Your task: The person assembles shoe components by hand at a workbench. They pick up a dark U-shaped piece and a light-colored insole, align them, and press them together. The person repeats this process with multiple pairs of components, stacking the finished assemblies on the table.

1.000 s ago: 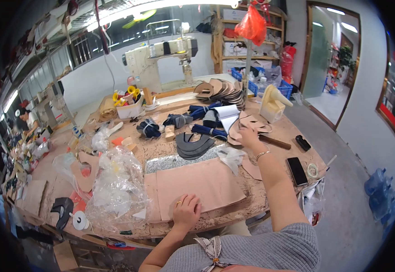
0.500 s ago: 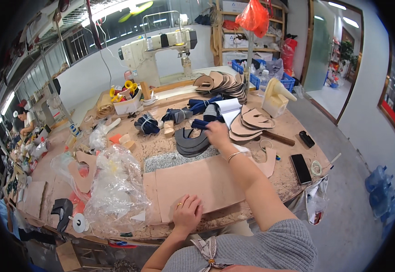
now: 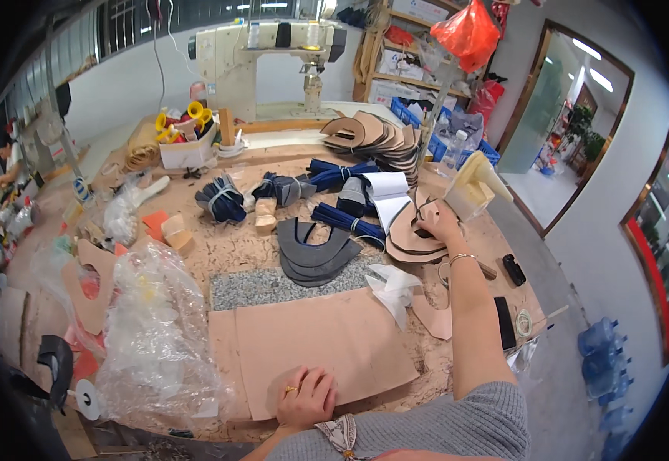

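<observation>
The pile of tan pieces [image 3: 405, 237] is right of the middle. The right hand [image 3: 438, 220] hides part of it, fingers bent; I cannot tell if they pinch. Lower down, the left hand [image 3: 307, 396] rests on a big tan sheet [image 3: 327, 338], fingers a bit apart. The right arm [image 3: 479, 330] hides some of a flat black thing [image 3: 506, 323].

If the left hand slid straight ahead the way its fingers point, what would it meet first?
The left hand rests on the tan sheet. Past that sheet's far edge, it would likely reach the speckled grey slab first, then the dark curved pieces; heights are hard to judge.
</observation>
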`<state>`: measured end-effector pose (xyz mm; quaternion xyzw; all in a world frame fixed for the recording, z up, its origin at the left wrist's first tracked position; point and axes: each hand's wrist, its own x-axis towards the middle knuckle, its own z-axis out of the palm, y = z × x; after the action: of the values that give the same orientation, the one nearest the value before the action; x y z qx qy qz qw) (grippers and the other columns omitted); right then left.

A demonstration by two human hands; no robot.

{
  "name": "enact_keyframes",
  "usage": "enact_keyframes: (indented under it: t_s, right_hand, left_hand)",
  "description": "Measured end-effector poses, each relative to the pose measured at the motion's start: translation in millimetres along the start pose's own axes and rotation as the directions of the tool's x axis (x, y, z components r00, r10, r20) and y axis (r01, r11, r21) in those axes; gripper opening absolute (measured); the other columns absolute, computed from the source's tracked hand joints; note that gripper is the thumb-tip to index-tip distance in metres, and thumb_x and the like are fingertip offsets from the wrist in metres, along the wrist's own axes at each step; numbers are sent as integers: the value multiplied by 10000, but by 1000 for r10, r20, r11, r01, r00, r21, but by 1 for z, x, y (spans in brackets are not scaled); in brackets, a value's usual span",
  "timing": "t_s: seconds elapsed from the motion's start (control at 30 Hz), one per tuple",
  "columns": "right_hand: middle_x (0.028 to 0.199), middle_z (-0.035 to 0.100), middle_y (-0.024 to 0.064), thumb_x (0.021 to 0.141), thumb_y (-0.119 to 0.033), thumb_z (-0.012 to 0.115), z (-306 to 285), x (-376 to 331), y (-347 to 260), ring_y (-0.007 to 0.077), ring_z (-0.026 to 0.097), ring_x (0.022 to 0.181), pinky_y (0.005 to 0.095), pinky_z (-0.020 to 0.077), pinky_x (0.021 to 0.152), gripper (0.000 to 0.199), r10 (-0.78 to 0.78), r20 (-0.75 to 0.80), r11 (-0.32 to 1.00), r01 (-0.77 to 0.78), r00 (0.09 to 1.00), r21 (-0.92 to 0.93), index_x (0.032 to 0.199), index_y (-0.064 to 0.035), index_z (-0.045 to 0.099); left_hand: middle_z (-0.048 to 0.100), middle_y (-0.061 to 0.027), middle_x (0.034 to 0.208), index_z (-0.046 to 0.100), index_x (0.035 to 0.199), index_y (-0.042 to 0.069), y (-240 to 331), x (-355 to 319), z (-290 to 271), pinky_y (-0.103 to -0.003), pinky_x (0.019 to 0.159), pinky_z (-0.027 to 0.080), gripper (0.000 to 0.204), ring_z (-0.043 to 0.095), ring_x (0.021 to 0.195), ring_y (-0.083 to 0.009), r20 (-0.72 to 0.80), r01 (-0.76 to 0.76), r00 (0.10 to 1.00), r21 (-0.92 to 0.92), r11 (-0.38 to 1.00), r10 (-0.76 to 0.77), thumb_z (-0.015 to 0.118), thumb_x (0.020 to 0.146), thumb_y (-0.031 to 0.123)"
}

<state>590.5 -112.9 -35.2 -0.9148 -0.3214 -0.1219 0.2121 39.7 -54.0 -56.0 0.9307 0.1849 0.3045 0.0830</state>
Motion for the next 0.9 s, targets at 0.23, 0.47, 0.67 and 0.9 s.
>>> enact_keyframes:
  t_s: [0.23,0.47,0.67,0.9]
  right_hand:
    - [1206,621,186,729,-421,768,-6,1,17,326,588,1123,380,440,977,765,66,185,989,-88,981,117,1348,-62,497]
    - [1229,594,228,918,-103,498,13,24,36,367,562,1152,387,433,987,422,66,-50,976,-54,997,210,1336,-151,526]
    - [1153,644,177,904,-151,549,5,14,21,348,605,1060,400,465,934,259,-111,20,994,111,994,-7,1122,-150,688]
    - [1048,683,143,894,-272,594,-3,12,8,338,626,997,399,479,891,252,-53,66,998,55,996,-27,1065,-123,705]
  left_hand:
    - [629,51,1073,678,993,230,-8,0,-1,-323,851,459,227,597,1011,-198,84,-40,996,55,998,36,592,825,355]
    - [620,63,1121,665,1038,254,-12,-2,6,-320,858,452,237,581,1047,-185,76,-56,996,170,984,43,546,904,408]
    - [611,57,1138,664,1062,248,-12,4,-2,-329,887,441,251,563,1078,-191,125,-53,991,117,992,38,558,899,406]
    - [610,47,1146,672,1070,235,-12,1,3,-340,903,438,263,552,1098,-200,105,-64,993,116,991,52,592,868,384]
